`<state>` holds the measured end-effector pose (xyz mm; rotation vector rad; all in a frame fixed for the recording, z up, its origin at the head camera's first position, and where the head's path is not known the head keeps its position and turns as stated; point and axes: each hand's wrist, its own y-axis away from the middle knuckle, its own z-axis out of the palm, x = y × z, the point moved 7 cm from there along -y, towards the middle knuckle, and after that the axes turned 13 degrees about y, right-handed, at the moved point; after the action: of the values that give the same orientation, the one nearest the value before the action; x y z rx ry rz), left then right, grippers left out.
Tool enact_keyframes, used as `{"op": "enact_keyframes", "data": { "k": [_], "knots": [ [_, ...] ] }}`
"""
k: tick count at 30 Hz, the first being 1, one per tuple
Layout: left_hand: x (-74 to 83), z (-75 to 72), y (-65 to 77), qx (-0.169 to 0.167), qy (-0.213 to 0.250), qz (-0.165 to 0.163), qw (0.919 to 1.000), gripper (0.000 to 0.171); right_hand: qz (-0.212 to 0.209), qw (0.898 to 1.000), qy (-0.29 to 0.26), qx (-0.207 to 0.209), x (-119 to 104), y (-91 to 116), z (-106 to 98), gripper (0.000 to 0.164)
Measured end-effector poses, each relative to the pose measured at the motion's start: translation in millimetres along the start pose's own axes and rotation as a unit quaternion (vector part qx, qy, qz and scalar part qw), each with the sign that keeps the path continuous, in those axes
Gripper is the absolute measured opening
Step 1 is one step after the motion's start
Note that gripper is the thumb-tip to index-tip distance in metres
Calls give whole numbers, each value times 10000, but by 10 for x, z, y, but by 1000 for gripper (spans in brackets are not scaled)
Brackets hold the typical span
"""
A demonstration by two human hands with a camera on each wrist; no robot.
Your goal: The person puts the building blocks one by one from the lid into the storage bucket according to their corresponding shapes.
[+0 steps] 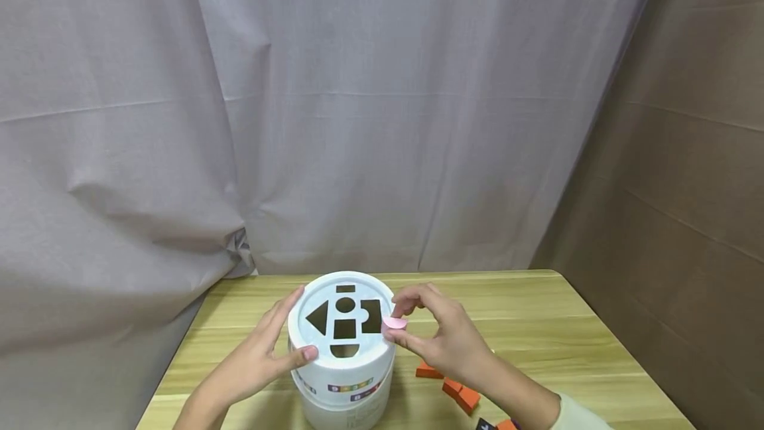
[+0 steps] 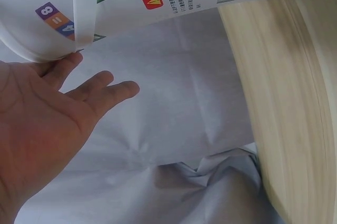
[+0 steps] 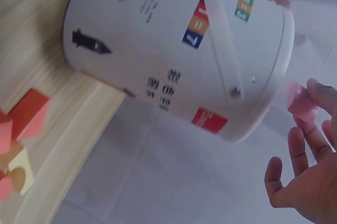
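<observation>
A white bucket [image 1: 352,393] with printed labels stands on the table, its lid [image 1: 304,334] cut with several shaped holes, among them a triangle, a circle, a square and a half-round slot. My left hand [image 1: 253,357] rests on the lid's left rim, thumb on top and fingers spread along the side. Between thumb and fingers, my right hand [image 1: 444,334] pinches a pink half-round block [image 1: 394,324] at the lid's right edge. In the right wrist view the pink block [image 3: 301,103] shows just off the rim, with the other fingers spread.
Orange blocks [image 1: 461,395] and a dark block [image 1: 485,425] lie on the wooden table [image 1: 513,304] to the right of the bucket, partly behind the right forearm. A pale block with a curved cutout [image 3: 20,166] lies among them. Grey curtain [image 1: 382,118] hangs behind the table.
</observation>
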<state>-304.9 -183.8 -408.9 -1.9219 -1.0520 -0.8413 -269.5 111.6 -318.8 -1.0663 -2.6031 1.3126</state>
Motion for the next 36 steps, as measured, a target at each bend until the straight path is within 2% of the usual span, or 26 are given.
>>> {"op": "enact_keyframes", "data": {
  "k": [9,16,24,36],
  "knots": [
    [24,24,-11,9,-2,56,10000,103,-170,9993,-278,-185,-159,-136,207,47],
    [37,77,-49,-19,22,41,10000,103,-339,9986,-241,-336,-275,-154,312,45],
    [62,136,-65,-60,131,43,9999,103,11,9975,15,-709,-297,-76,383,41],
    [82,144,-49,-20,122,194,9997,103,-26,9964,59,-844,-331,-94,444,37]
  ]
}}
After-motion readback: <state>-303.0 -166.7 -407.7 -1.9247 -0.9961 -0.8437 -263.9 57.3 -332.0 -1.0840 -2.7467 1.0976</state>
